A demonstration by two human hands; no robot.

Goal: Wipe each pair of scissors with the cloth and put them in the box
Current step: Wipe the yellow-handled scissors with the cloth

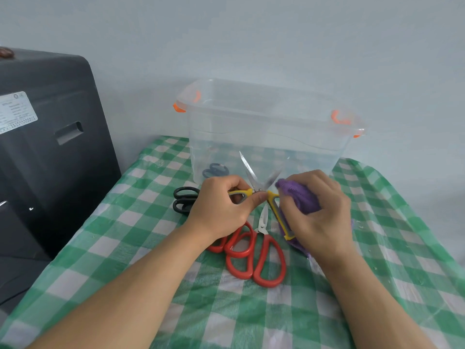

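Head view, looking down at a green checked table: the yellow scissors are held spread wide just in front of the clear box, both bare blades pointing up and away. The likeliest slip is a nick: the cloth sits close against the right blade, and if the handles snap together the fingers behind it could be caught. The scissors could also twist loose, since only fingertips hold them. The left hand comes in from the lower left, fingers curled, thumb and forefinger pinching one yellow handle near the pivot. The right hand comes in from the lower right, knuckles up, gripping the bunched purple cloth, with the other handle lying against its palm side. Below the hands, two red scissors lie overlapping on the table; black scissors lie partly under the left hand. A dark pair is already inside the box.
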